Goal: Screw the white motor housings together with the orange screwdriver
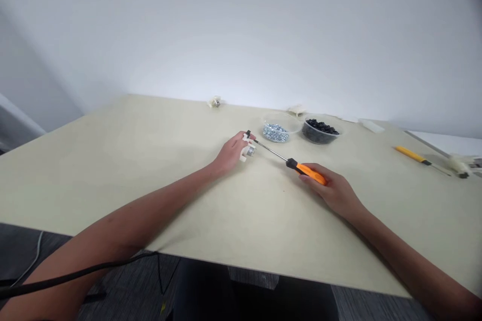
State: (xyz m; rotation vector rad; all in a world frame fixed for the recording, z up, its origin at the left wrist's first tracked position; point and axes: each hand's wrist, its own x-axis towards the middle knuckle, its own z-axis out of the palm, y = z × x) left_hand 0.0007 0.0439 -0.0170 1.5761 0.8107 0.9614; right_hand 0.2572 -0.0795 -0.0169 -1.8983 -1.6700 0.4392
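My left hand [230,153] is closed around a small white plastic part [244,152] with a grey metal piece and a black piece at its top. In my right hand [333,186] is a screwdriver [311,172] with an orange and black handle, its shaft slanting up to the left. The tip reaches the top of the white part near the black piece; whether a screw sits there is too small to tell. Just beyond the hands stand a clear tub of silvery screws [276,133] and a clear tub of small black pieces [320,131].
A yellow-handled screwdriver [412,154] lies at the right, beside another white part [460,164]. White parts [215,102] also lie along the back edge by the wall. A black cable [94,269] crosses below the table's front edge at left.
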